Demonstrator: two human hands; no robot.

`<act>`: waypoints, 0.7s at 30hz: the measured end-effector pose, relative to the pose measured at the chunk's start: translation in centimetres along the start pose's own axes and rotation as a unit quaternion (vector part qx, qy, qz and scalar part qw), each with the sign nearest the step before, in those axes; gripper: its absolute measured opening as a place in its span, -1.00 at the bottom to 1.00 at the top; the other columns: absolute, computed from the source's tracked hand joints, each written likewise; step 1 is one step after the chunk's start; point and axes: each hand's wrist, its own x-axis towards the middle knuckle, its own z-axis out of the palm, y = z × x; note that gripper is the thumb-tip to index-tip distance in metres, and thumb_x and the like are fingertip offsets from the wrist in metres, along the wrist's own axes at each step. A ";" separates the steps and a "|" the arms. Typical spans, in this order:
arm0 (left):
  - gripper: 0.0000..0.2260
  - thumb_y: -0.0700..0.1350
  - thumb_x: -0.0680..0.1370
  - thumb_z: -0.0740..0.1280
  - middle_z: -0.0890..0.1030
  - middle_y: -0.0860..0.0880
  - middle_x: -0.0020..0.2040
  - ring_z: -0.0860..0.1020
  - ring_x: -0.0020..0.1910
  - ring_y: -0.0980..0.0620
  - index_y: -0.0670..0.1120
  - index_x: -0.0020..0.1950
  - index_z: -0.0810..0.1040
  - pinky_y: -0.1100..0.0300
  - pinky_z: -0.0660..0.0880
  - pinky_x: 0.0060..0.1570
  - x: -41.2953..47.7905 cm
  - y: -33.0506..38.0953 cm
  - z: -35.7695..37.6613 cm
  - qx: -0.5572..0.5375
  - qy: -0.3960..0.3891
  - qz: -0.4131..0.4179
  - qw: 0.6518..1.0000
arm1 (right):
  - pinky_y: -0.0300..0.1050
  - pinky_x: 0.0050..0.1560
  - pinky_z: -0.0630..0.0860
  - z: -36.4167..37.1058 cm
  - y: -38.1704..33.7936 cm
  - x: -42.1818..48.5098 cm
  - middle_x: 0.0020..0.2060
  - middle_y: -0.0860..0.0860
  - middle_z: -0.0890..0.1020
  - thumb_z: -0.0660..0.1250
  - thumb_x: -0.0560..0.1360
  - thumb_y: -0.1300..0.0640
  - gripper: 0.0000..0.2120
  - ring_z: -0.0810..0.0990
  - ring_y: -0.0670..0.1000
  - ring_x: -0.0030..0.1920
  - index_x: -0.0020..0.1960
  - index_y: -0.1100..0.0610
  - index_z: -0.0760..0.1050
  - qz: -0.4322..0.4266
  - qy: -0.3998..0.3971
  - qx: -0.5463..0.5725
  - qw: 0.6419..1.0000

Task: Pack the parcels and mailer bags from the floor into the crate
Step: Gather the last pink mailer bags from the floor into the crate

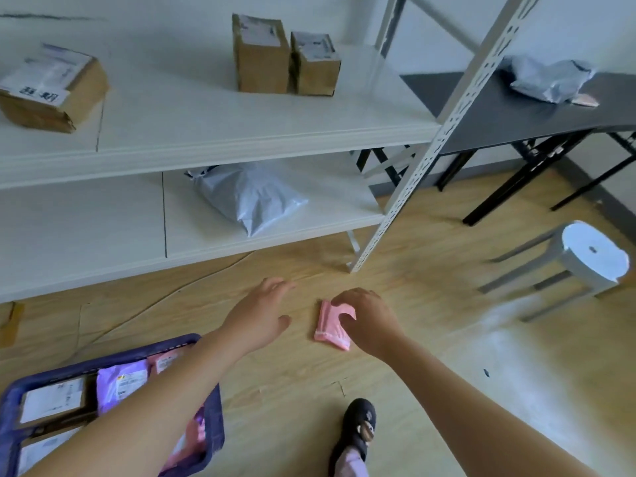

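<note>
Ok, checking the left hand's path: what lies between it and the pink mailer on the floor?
Only bare wooden floor, in the head view: nothing sits between the left hand and the pink mailer, which the right hand grips.

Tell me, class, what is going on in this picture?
A person reaches down to a wooden floor. Their right hand curls onto a small pink mailer bag lying there, not yet lifted. The left hand hovers open beside it, holding nothing. The purple crate at lower left already holds several parcels and mailers.
</note>
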 end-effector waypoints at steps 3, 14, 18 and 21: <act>-0.44 -0.07 0.55 0.29 0.15 0.02 0.51 0.26 0.45 0.02 0.04 0.51 0.17 0.19 0.27 0.33 4.1 4.3 2.1 0.008 -0.008 -0.007 1.000 | -0.15 0.26 0.34 -2.6 5.9 0.8 0.24 -0.05 0.53 0.18 0.51 0.25 -0.67 0.41 -0.01 0.28 0.21 0.01 0.52 0.010 -0.009 -0.002 1.000; -0.44 -0.05 0.50 0.37 0.28 -0.06 0.45 0.34 0.40 -0.04 -0.02 0.46 0.27 0.15 0.32 0.31 16.9 14.8 9.6 -0.033 -0.042 -0.097 0.994 | -0.18 0.25 0.34 -8.2 24.8 7.3 0.27 -0.03 0.50 0.18 0.53 0.20 -0.66 0.39 0.00 0.31 0.28 0.02 0.46 0.056 -0.056 0.002 0.997; -0.41 -0.02 0.48 0.39 0.29 -0.06 0.44 0.36 0.38 -0.05 0.02 0.46 0.26 0.16 0.32 0.28 19.9 15.8 11.0 -0.041 -0.051 -0.117 0.991 | -0.17 0.22 0.37 -7.5 28.3 10.3 0.26 0.00 0.51 0.19 0.54 0.19 -0.67 0.42 0.02 0.29 0.29 0.03 0.46 0.071 -0.065 0.020 0.995; -0.40 -0.03 0.48 0.39 0.28 -0.05 0.43 0.36 0.37 -0.04 0.05 0.47 0.22 0.18 0.33 0.24 21.9 15.6 12.2 -0.054 -0.067 -0.127 0.988 | -0.16 0.19 0.40 -5.7 29.9 12.7 0.25 0.01 0.52 0.18 0.55 0.18 -0.67 0.46 0.03 0.26 0.29 0.03 0.47 0.085 -0.077 0.042 0.992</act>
